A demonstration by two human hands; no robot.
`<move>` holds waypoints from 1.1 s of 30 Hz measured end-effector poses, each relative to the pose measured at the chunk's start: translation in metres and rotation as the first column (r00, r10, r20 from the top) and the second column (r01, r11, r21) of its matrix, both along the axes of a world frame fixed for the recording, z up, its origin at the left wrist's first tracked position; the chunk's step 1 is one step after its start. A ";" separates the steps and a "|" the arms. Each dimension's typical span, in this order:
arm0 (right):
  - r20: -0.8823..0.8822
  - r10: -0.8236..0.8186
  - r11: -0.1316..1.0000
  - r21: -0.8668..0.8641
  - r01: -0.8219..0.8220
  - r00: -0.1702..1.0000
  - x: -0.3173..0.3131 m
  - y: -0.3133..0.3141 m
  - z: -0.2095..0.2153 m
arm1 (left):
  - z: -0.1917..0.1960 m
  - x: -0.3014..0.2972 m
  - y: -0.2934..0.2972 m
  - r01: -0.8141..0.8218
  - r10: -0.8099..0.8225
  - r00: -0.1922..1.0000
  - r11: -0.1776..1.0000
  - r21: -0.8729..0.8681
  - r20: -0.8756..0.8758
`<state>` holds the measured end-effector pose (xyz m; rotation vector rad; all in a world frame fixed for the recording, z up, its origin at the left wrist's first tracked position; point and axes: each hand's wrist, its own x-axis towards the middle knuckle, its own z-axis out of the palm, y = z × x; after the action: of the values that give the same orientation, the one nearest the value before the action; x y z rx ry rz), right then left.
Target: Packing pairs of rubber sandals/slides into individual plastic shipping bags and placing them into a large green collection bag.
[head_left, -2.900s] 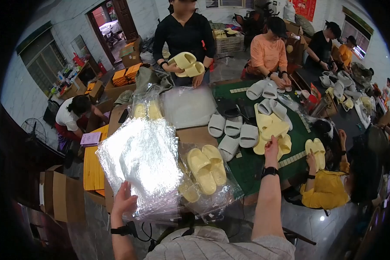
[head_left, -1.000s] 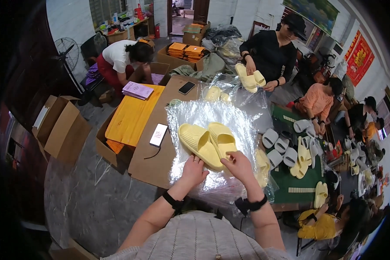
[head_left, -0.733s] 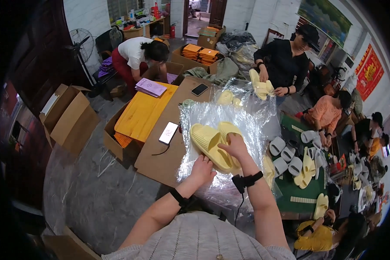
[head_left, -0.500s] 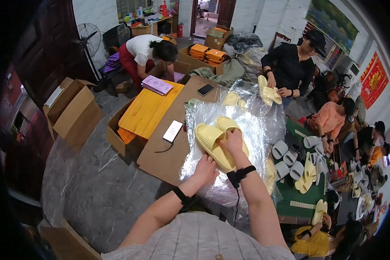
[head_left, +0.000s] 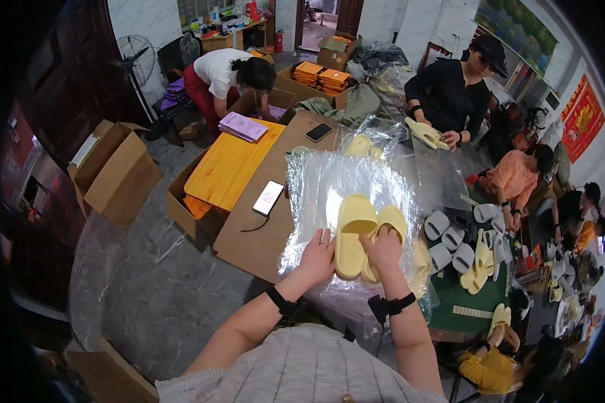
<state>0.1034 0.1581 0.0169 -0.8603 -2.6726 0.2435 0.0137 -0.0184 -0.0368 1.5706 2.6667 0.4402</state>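
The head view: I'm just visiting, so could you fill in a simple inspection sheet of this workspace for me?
Surface: brown board, partly covered by shiny clear plastic sheets.
Job's things: pair of pale yellow slippers side by side on the plastic.
Clutter: lit phone and dark phone on the board; grey slippers on a green mat.
Hands: left hand open beside the pair, contact unclear; right hand over the right-hand slipper, grip unclear.
Cables: thin black cable at the lit phone.
Surroundings: several co-workers, one in a black top handling yellow footwear; open cardboard box on the floor.
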 end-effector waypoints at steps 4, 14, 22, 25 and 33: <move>-0.088 -0.021 0.996 -0.092 0.012 0.996 0.012 0.021 -0.031 | 0.030 0.008 0.003 0.052 -0.053 0.999 0.991 -0.120 -0.004; -0.408 -0.183 0.960 -0.269 0.074 0.895 0.113 0.025 -0.002 | 0.017 0.002 -0.009 -0.001 -0.038 0.990 0.962 0.272 0.136; -0.509 -0.345 0.877 -0.475 0.076 0.788 0.198 0.004 -0.001 | 0.026 0.008 -0.010 0.313 -0.342 0.928 0.931 0.188 0.146; -0.522 -0.325 0.881 -0.470 0.053 0.789 0.210 -0.004 0.001 | 0.021 0.004 -0.004 0.298 -0.347 0.924 0.917 0.264 0.160; -0.560 -0.326 0.881 -0.472 0.029 0.762 0.215 -0.017 0.009 | 0.031 0.000 0.011 0.207 -0.262 0.947 0.940 0.272 0.185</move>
<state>0.3186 0.1411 0.0261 -0.9458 -1.9030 0.9399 0.0140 -0.0074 -0.0062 1.7588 2.2960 0.9079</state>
